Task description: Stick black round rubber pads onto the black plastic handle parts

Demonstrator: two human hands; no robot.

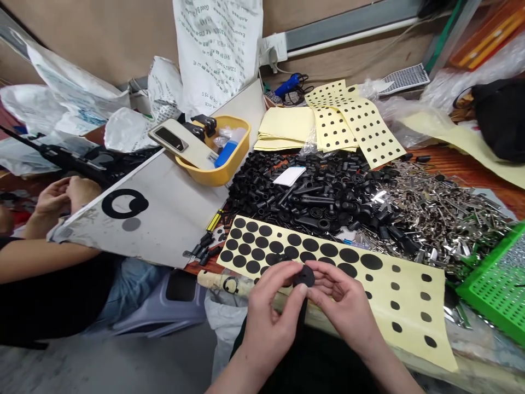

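A round black rubber disc (304, 277) is pinched between the fingertips of my left hand (270, 312) and my right hand (344, 306), close above a cream backing sheet with black adhesive dots (406, 306). Its lower edge is hidden by my fingers. The sheet lies right under both hands, with large dots in rows at its far side and smaller ones toward the right. A heap of black rubber parts (311, 191) lies just beyond the sheet.
Loose metal clips (443, 213) spread right of the heap, beside a green perforated crate (496, 284). Further back are stacked dot sheets (361, 120) and a yellow basket (217, 164). At left, a seated co-worker's hands (61, 200) rest near a white board (139, 219).
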